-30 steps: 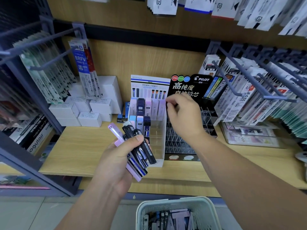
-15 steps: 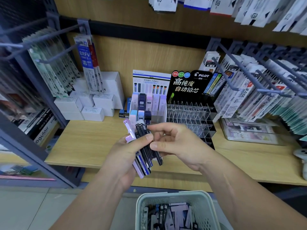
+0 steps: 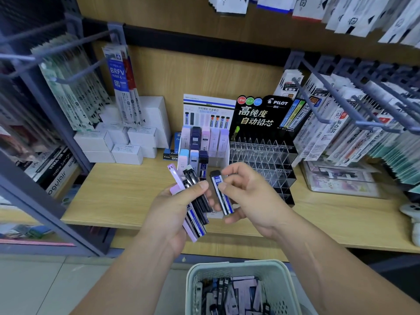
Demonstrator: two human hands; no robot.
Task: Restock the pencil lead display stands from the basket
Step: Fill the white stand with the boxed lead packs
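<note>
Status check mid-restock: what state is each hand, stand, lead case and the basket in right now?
left hand, gripping the bundle of lead cases
bundle of lead cases, fanned, off the shelf
right hand, pinching a single lead case
single lead case, clear of the bundle, not yet slotted
white display stand, partly filled, front row has gaps
black Pilot stand, clear slots mostly empty
basket, holds more cases

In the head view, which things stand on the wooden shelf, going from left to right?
white boxes → white display stand → black display stand → clear box
</note>
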